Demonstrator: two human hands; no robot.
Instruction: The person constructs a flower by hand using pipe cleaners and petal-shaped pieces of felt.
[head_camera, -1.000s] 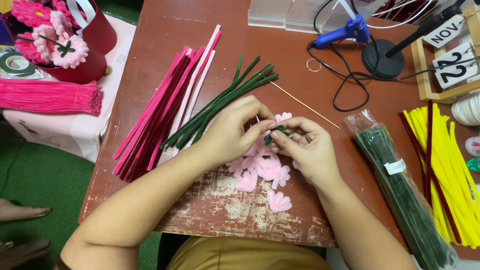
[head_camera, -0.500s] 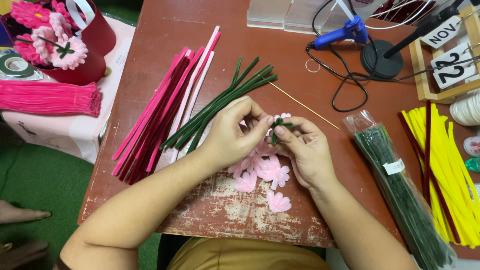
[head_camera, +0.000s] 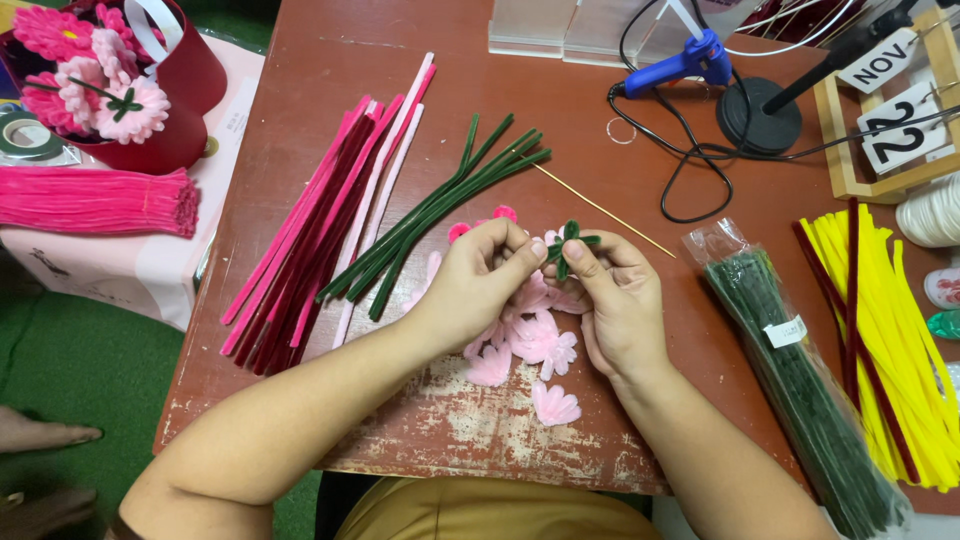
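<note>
hands (head_camera: 480, 285): 2 | glue gun (head_camera: 685, 65): 1 | skewer (head_camera: 605, 212): 1 | bagged green stems (head_camera: 800, 385): 1 pack, right | pink fringe bundle (head_camera: 95, 200): 1, upper left | tape roll (head_camera: 28, 135): 1 | red flower box (head_camera: 185, 90): 1

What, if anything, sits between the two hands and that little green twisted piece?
Nothing visible does. The left hand and right hand both pinch the green twisted piece directly with their fingertips, above the pink petals lying on the table.
</note>
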